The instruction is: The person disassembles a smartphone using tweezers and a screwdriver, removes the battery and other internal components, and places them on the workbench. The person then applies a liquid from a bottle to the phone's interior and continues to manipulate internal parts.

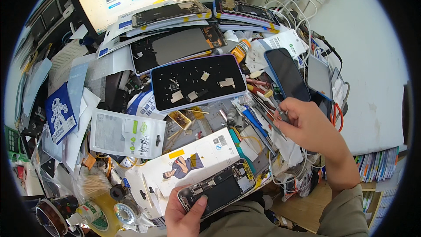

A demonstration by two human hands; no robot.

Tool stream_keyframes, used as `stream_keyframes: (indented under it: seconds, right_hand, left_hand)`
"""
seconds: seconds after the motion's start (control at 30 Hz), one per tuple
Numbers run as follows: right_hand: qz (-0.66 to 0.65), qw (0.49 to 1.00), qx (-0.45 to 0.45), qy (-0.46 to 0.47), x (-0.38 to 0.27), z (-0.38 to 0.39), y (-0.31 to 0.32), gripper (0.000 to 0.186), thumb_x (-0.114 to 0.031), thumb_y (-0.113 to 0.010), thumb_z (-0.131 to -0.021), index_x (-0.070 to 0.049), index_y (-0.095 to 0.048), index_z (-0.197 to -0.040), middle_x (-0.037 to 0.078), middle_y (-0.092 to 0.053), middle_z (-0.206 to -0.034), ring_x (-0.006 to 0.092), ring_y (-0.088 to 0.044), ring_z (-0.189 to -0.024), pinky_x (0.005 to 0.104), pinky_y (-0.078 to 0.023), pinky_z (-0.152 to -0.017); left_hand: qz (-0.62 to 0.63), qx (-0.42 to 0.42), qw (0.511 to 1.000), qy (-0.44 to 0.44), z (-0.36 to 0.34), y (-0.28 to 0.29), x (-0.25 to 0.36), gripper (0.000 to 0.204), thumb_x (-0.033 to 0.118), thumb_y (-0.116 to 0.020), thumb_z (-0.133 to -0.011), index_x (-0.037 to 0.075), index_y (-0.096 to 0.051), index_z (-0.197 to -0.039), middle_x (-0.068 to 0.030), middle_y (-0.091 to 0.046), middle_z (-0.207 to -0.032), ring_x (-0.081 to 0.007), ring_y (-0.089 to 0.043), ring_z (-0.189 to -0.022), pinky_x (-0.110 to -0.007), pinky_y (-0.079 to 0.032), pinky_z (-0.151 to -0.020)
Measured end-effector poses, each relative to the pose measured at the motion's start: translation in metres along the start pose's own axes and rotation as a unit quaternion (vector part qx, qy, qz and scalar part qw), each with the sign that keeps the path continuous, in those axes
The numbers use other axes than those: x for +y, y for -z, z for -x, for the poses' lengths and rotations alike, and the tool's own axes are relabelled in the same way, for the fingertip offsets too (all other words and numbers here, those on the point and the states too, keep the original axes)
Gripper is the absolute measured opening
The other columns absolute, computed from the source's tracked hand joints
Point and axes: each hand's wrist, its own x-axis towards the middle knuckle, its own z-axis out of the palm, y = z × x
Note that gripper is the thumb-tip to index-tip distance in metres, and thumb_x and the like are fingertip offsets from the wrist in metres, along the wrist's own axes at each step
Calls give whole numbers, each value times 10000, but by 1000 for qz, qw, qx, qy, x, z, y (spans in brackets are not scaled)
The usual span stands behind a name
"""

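Your left hand [185, 213] had its fingers wrapped round one end of an opened phone [221, 184], thumb across the front edge near the exposed inner parts. The phone's far end, to the right of that grip, stuck out without a hand under it, above your lap [250, 224]; a loosened thumb could have let it tip and drop. Too hard a press there could have bent or scratched something inside.

Up and to the right of the left grip, your right hand [305, 125] was pinched at the tools [263, 109]; I could not tell whether it held one. Pulling a tool from that tangle could have dragged its neighbours along, or knocked the blue-edged phone [287, 77] just beyond those fingers.

Farther from both hands, above the left one, a shallow black tray [188, 70] bore loose metal pieces [227, 82]; a sleeve or tool catching its rim could have scattered them.
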Motion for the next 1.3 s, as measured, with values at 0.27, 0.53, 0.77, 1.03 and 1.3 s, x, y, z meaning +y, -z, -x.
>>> stream_keyframes:
  seconds: [0.27,0.53,0.77,1.03,1.3]
  right_hand:
    - [123,972,183,85,35,10,-32,182,-178,-723,-907,-49,-669,-1022,145,-658,-967,369,-687,-830,468,-550,-716]
    - [165,967,161,105,33,7,-40,100,-149,-733,-870,-56,-719,-903,121,-645,-918,356,-675,-804,440,-546,-721]
    - [201,973,91,62,22,-13,-20,166,-198,-751,-835,-48,-679,-846,137,-669,-826,335,-675,-752,420,-532,-675]
    - [-168,983,61,-28,31,36,20,178,11,-727,-824,-30,-631,-967,6,-606,-760,59,-601,-615,226,-462,-529]
    - [-499,853,108,109,2,88,-21,300,-181,-609,-995,102,-614,-1095,215,-695,-932,218,-725,-621,280,-624,-522]
  left_hand:
    - [-16,-33,999,-28,-2,6,-6,379,-76,-598,-962,-51,-572,-1340,-143,-699,-1247,-222,-674,-1135,-355,-515,-1022]
    - [7,18,996,-87,4,0,-12,558,-95,-624,-885,7,-476,-1413,-161,-684,-1145,-221,-683,-1025,-359,-559,-942]
    - [1,-30,997,-69,9,13,-11,498,-87,-641,-922,27,-497,-1385,-84,-654,-1156,-132,-623,-1013,-281,-507,-910]
    - [7,-46,994,-95,6,20,-15,452,-41,-592,-934,0,-489,-1372,-112,-663,-1148,-148,-655,-989,-300,-539,-895]
    - [2,-5,995,-95,7,14,-16,446,-40,-557,-878,-49,-526,-1323,-113,-649,-1132,-164,-638,-995,-300,-516,-915]
